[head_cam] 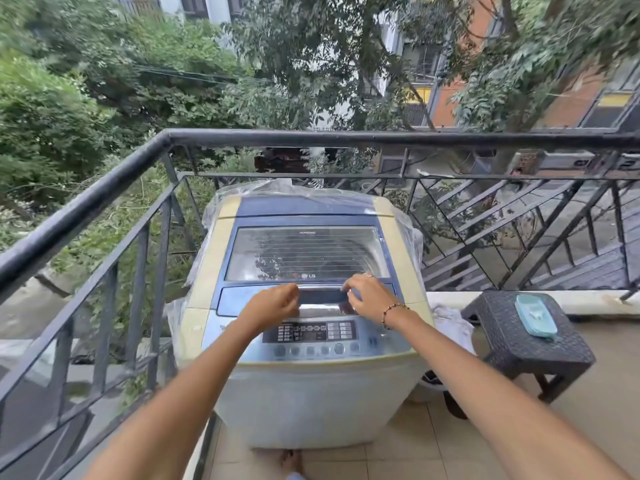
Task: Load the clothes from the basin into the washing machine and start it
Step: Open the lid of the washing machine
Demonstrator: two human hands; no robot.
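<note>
A blue and cream top-loading washing machine (pixel 311 393) stands against the balcony railing. Its transparent lid (pixel 306 252) lies flat and closed. My left hand (pixel 277 304) is curled at the left end of the lid's front handle (pixel 320 296), and my right hand (pixel 367 294) has bent fingers on its right end. The control panel (pixel 310 332) with its row of round buttons is just below my wrists. White cloth (pixel 450 323) shows behind the machine's right side, above a pale rim (pixel 431 384) that may be the basin; most of it is hidden.
Black metal railing (pixel 166 138) closes the balcony on the left and far side. A dark woven stool (pixel 526 344) with a teal case (pixel 535 315) stands at the right. Clear plastic sheet (pixel 294 192) is bunched behind the machine. A bare foot (pixel 291 460) is on the tiled floor.
</note>
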